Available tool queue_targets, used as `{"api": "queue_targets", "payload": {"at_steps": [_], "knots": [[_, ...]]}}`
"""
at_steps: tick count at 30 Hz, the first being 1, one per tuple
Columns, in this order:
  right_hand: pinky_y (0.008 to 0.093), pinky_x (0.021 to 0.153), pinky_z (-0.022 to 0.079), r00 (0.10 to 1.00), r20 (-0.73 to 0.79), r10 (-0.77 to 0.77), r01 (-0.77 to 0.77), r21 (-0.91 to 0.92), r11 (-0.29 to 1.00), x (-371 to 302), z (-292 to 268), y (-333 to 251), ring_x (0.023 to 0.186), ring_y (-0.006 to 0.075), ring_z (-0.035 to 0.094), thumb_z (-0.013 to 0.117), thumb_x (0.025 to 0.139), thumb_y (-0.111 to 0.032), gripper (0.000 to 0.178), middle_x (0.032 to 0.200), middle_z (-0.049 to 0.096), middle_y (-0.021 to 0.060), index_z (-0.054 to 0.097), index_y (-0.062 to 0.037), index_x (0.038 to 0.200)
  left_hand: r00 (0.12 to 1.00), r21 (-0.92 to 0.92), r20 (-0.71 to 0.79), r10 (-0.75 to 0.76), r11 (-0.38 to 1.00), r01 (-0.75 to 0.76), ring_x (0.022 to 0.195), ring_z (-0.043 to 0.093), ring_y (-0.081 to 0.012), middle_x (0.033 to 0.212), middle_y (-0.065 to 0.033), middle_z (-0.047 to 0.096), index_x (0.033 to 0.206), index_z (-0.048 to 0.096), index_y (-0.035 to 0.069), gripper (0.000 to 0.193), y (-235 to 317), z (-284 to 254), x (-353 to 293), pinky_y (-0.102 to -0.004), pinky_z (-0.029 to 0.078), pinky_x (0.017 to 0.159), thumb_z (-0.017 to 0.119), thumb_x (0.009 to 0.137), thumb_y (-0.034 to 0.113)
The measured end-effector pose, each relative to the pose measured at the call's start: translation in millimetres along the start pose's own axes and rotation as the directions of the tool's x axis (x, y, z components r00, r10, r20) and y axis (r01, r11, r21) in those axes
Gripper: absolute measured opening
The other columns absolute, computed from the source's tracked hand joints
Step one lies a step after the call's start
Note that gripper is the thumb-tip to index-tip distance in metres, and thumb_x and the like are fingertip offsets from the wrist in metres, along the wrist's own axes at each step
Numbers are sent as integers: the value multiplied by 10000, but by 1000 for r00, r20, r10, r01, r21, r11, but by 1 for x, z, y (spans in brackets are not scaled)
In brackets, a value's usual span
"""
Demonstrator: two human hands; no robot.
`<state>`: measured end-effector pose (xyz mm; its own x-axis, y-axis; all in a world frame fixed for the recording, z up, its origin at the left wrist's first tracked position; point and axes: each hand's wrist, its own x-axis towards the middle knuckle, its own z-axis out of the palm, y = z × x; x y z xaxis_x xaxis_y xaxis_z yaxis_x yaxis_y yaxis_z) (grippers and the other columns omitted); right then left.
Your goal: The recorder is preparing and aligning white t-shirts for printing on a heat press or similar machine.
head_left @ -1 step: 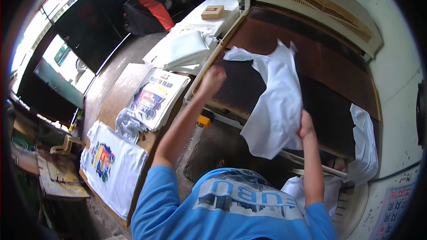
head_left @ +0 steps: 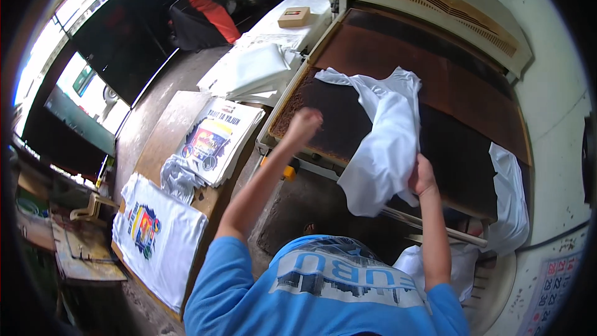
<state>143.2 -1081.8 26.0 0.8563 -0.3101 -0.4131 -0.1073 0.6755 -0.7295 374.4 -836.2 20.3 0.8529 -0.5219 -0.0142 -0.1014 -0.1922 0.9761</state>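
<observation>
A plain white T-shirt (head_left: 384, 130) lies over the dark brown belt (head_left: 457, 149) of a conveyor-type machine, its near part hanging past the front edge in loose folds. My right hand (head_left: 423, 175) is closed on the shirt's right side, near that edge. To the left, above the belt's left corner, my left hand (head_left: 305, 126) is held in a loose fist, apart from the shirt, with nothing seen in it. Another white cloth (head_left: 509, 202) drapes over the belt's right edge.
A beige vented hood (head_left: 435, 15) spans the belt's far end. Left of the machine, a wooden table bears a stack of printed sheets (head_left: 217, 140) and a printed white T-shirt (head_left: 158, 236). Behind them, folded white fabric (head_left: 258, 68) and a small cardboard box (head_left: 294, 17) rest on a white-covered surface.
The shirt's far end has dropped and settled lower on the belt. My left hand has come down and slightly right. My right hand stays on the shirt, shifted slightly left.
</observation>
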Motion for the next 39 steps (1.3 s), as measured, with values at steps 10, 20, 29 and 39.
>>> {"api": "queue_targets", "payload": {"at_steps": [10,20,29,39], "knots": [[209,656,399,968,-52,-244,181,-527,830,-65,132,-18,671,83,480,425,877,-435,440,764,525,29,548,-13,899,880,-806,404,249,553,213,988,521,-183,1159,-81,503,1203,436,55,361,-55,84,-49,-335,422,875,447,886,229],[334,807,429,789,56,-612,614,-97,783,-94,102,-103,897,166,567,430,883,-380,372,958,602,56,564,-59,1015,843,-927,371,389,109,358,924,558,-232,1031,-116,567,1082,517,43,371,48,-56,-27,-401,462,826,473,836,317],[280,791,426,601,12,-800,797,-90,597,-127,106,-208,899,145,551,512,850,-352,339,957,589,46,572,-59,1010,787,-922,328,522,358,147,935,569,-259,1081,-146,544,1180,443,4,683,153,-168,28,-389,454,841,380,813,577],[268,889,360,347,-45,-937,792,-522,318,-136,99,-252,1015,156,506,584,807,-314,451,1051,558,81,520,14,1110,531,642,-249,810,549,-535,533,510,-59,597,-10,573,907,629,20,198,221,-188,49,-219,420,494,595,766,155]]}}
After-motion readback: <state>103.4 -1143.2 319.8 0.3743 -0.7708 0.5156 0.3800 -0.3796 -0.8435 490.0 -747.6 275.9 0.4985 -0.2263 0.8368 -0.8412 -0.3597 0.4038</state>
